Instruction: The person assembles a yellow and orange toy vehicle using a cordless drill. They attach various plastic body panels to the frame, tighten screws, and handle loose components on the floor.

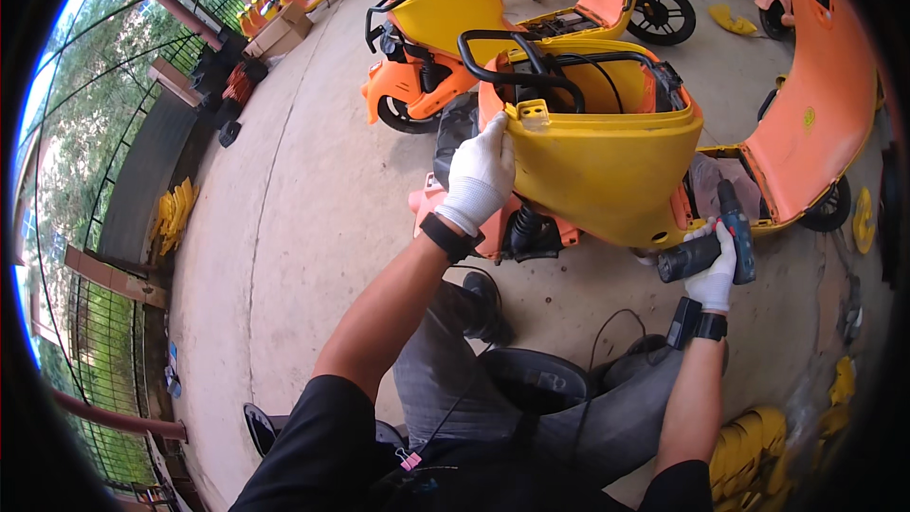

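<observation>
My left hand (482, 167), in a white knit glove, grips the rear edge of a yellow side panel (602, 171) on the scooter before me, its fingers partly hidden behind the edge. A black grab rail (517, 62) rises above that corner, and the seat opening beside it is uncovered. In my gloved right hand (713, 280) is a blue and black cordless drill (742, 251), its nose pointing away from me. The drill is held beside the panel's lower front end, near the scooter's open footboard (735, 180) with clear plastic in it.
The scooter's orange front shield (810, 118) stands to the right. More yellow and orange scooters (441, 19) are parked beyond. Yellow panels (749, 450) lie at the lower right, others (174, 213) by the left fence. A black round object (536, 379) lies between my legs.
</observation>
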Demonstrator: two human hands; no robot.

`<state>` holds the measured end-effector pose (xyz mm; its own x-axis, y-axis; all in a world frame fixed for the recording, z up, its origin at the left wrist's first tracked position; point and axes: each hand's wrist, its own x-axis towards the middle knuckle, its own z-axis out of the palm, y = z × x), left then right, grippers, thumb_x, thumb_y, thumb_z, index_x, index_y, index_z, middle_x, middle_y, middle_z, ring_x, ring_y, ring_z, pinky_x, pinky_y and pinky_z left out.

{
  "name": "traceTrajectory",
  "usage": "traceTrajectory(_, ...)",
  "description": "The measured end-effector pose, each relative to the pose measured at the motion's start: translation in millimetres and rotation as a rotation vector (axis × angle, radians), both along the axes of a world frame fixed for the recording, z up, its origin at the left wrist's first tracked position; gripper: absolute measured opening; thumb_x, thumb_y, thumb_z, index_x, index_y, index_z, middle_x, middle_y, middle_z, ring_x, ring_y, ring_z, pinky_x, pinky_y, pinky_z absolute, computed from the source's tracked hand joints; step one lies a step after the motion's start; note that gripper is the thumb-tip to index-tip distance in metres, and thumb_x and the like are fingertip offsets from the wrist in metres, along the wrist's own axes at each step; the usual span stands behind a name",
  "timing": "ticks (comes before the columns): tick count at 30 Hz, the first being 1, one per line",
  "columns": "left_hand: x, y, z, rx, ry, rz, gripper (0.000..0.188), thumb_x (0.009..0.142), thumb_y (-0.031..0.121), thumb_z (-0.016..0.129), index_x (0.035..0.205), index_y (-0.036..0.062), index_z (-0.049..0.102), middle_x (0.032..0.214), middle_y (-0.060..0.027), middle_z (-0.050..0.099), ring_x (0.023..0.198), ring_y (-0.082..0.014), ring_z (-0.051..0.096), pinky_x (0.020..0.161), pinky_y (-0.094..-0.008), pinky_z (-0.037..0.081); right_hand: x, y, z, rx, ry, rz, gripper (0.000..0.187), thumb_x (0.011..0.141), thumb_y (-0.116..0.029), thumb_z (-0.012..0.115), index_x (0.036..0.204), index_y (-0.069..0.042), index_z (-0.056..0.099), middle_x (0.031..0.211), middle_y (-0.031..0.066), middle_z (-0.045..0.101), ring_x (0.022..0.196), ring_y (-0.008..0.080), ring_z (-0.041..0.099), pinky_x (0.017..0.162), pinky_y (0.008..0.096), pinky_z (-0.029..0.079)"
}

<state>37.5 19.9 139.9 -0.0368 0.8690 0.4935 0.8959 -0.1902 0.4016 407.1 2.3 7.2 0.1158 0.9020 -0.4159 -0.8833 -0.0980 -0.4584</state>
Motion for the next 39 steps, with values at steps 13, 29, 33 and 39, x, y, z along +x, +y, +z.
traceTrajectory(13,-30,10,-6,-0.172,-0.412,-0.018,0.033,0.095,0.011,0.048,0.121,-0.0048,0.060,0.089,-0.0230,0.066,0.081,-0.0300,0.066,0.077,-0.0339,0.051,3,5,1,-0.019,0.011,-0.008,0.016,0.092,-0.022,0.064,0.102,-0.009,0.061,0.082,0.0016,0.062,0.077,0.0174,0.060,0.080,0.0347,0.052)
traceTrajectory(29,-28,32,44,-0.315,-0.764,0.030,0.029,0.100,0.027,0.053,0.092,0.0016,0.063,0.068,0.0027,0.052,0.056,-0.0068,0.046,0.051,-0.0223,0.037,10,7,-12,-0.027,0.065,0.038,0.016,0.092,-0.023,0.065,0.101,-0.010,0.061,0.086,-0.0008,0.064,0.080,0.0149,0.062,0.085,0.0336,0.052)
traceTrajectory(33,-33,47,64,-0.502,-0.587,0.027,0.045,0.100,0.047,0.051,0.083,0.0061,0.061,0.063,0.0035,0.049,0.050,-0.0068,0.042,0.046,-0.0223,0.034,11,8,-9,-0.020,0.003,0.003,0.016,0.093,-0.024,0.064,0.100,-0.010,0.060,0.086,-0.0017,0.063,0.080,0.0137,0.061,0.087,0.0337,0.051)
traceTrajectory(39,-41,77,61,-0.558,0.102,0.031,0.065,0.095,0.058,0.051,0.087,-0.0038,0.070,0.061,-0.0086,0.057,0.058,-0.0200,0.057,0.059,-0.0338,0.046,13,11,-15,-0.002,0.053,0.029,0.017,0.093,-0.024,0.064,0.101,-0.009,0.061,0.087,-0.0002,0.063,0.080,0.0151,0.061,0.086,0.0343,0.052)
